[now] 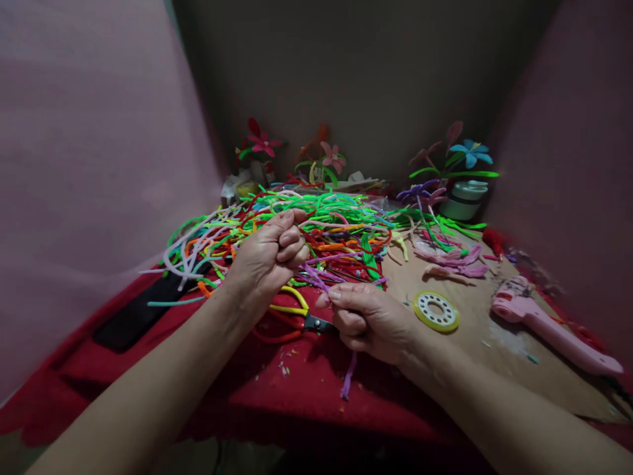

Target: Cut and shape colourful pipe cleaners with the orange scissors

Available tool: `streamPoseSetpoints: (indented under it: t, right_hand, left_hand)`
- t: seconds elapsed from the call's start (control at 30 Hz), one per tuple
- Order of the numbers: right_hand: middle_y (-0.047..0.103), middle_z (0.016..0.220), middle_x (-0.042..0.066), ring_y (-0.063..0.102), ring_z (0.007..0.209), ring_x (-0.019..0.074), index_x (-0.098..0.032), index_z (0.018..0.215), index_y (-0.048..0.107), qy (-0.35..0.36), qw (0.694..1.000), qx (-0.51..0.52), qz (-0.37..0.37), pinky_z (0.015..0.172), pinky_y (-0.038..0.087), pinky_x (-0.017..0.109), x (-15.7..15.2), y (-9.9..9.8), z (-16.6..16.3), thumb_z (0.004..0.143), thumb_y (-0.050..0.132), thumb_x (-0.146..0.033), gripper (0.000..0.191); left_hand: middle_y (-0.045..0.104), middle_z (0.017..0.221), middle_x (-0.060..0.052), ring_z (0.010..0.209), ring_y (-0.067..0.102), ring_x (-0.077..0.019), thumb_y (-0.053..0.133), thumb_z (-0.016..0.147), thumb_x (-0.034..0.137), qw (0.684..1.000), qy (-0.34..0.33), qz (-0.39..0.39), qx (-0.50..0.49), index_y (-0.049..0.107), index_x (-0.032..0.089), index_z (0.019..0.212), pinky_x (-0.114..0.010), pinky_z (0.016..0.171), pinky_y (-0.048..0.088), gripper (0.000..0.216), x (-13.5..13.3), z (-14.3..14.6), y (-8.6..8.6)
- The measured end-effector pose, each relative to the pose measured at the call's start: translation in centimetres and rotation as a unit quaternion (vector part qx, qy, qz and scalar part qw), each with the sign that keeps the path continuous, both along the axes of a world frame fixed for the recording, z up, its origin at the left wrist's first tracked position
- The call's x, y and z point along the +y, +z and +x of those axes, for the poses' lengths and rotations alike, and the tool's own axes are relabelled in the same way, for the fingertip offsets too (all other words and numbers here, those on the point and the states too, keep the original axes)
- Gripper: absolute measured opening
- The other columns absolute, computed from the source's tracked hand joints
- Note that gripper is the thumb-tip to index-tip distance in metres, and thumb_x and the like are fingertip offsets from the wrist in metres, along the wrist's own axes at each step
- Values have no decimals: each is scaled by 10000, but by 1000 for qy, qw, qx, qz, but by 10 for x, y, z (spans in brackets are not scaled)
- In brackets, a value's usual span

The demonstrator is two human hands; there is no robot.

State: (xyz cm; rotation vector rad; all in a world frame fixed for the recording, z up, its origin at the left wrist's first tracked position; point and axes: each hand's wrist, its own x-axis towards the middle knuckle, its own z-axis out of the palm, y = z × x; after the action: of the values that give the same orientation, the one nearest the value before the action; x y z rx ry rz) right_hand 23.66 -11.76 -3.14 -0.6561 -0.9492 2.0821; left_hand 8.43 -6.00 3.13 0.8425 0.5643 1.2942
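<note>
My left hand point(277, 251) is closed in a fist above the heap of pipe cleaners. Lower and to the right, my right hand point(363, 320) pinches a purple pipe cleaner point(317, 276) between thumb and forefinger. The purple strand runs up from that pinch to the underside of my left fist, where its end is hidden. A purple tail hangs below my right hand over the red cloth. Scissors point(284, 338) with red and yellow handles lie beneath and between my hands, their blade tips covered by my right hand.
A tangled heap of coloured pipe cleaners point(341, 204) spreads behind my hands. A black phone point(131, 320) lies left. On the cardboard point(475, 356) at right are a yellow tape roll point(436, 311) and a pink glue gun point(548, 330). Pipe-cleaner flowers point(471, 154) stand behind.
</note>
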Motion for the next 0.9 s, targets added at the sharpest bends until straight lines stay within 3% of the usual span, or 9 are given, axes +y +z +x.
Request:
streamPoseSetpoints:
  t: [0.3, 0.63, 0.9]
  right_hand:
    - [209, 381, -118, 67, 355, 41, -127, 842, 607, 54, 997, 7, -54, 327, 98, 175, -16, 1, -10, 832, 529, -261, 156]
    - [210, 413, -110, 89, 373, 37, -122, 832, 605, -9, 999, -30, -7, 368, 87, 194, -18, -6, -14, 822, 510, -273, 179]
    - [298, 330, -99, 176, 289, 42, -148, 666, 571, -55, 991, -119, 0, 290, 135, 182, -27, -3, -28, 724, 569, -276, 141]
  left_hand:
    - [211, 371, 106, 271, 192, -34, 323, 931, 149, 996, 52, -21, -65, 527, 131, 731, -169, 305, 160, 287, 7, -14, 14]
    - [218, 373, 107, 273, 176, -40, 307, 935, 168, 989, 94, -19, -115, 535, 134, 749, -175, 310, 192, 296, 27, -45, 9]
    - [214, 361, 95, 276, 173, -32, 295, 921, 124, 989, 117, -12, -92, 531, 150, 661, -163, 305, 199, 352, 19, -47, 16]
